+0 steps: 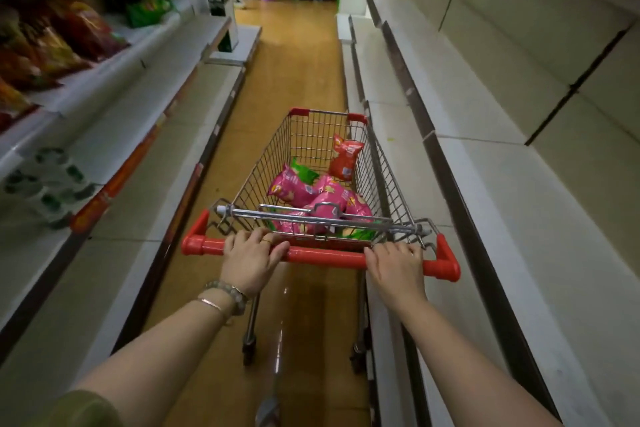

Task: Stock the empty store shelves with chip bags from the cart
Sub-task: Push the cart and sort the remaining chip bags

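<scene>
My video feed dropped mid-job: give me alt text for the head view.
Left hand and right hand grip the red handle of a wire cart holding pink, green and red chip bags. Bare shelves line the aisle's right; the left shelves hold some snack bags.

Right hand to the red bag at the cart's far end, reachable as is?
Probably, with a lean. The right hand grips the handle, the cart is open on top and the red bag stands uncovered.

Wire cart (257, 168) on floor (294, 55) holds pink, green, red chip bags (294, 189)
</scene>
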Demonstrator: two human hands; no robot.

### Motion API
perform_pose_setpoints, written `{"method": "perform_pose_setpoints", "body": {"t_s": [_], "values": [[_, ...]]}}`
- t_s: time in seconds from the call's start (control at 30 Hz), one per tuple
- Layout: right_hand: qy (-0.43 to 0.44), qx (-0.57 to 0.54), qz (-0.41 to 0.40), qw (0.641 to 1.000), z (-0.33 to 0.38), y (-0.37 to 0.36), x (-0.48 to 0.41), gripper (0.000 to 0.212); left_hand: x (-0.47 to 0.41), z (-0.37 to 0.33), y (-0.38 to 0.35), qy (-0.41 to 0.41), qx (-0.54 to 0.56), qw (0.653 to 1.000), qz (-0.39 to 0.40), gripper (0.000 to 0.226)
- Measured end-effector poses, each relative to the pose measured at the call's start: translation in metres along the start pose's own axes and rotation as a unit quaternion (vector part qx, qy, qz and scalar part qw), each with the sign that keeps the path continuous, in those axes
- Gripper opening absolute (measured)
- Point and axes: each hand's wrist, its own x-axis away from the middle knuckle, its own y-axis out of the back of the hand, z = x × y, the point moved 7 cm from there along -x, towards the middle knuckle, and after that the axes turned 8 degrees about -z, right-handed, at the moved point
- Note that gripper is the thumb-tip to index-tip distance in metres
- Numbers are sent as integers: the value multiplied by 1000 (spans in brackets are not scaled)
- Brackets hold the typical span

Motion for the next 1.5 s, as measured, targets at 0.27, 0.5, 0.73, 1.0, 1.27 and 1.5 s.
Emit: {"method": "perform_pose_setpoints", "body": {"t_s": [0.27, 0.5, 0.73, 1.0, 1.27, 1.5], "values": [[-10, 4, 71, 997, -10, -35, -111, 39, -124, 4, -3, -40, -67, 995, 59, 44], [-60, -33, 103, 992, -17, -49, -184, 42, -199, 0, -2, -88, -134, 982, 101, 45], [-122, -223, 168, 953, -27, -35, -238, 21, -264, -1, 32, 122, 220, 965, 76, 26], [-82, -371, 37, 924, -18, 37, -384, 20, -363, -72, 114, 61, 286, 956, -34, 23], [-102, -378, 51, 919, -39, -11, -476, 19, -447, -65, 119, 40, 272, 961, -23, 23], [-137, -312, 107, 934, -60, -76, -564, 28, -554, -53, 92, 23, 281, 959, 14, 24]]}}
